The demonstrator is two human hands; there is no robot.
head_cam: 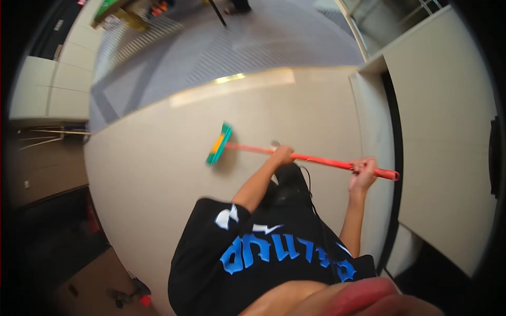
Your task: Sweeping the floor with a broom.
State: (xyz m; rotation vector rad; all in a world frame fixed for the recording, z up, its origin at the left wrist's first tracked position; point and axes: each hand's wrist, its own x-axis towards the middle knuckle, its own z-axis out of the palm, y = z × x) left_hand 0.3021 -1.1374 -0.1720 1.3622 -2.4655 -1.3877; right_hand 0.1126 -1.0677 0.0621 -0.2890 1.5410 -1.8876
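A long-handled broom with a red handle [322,160] stretches across the middle of the view. My left hand [283,155] is wrapped around the handle partway down. Nearer the handle's end, my right hand [363,172] grips it, leaving a short red stub beyond the fist. The green broom head [225,143], with a yellow-orange strip along it, is at the far left end, over the pale floor [158,166]. A shadow falls beside the head; whether it touches the floor I cannot tell.
Ahead, a grey patterned carpet [257,43] meets the pale floor along a strip. Light cabinets [435,106] with a dark base line the right side. White cabinetry [67,104] and brown furniture stand at left. A person's foot [233,10] shows at the top.
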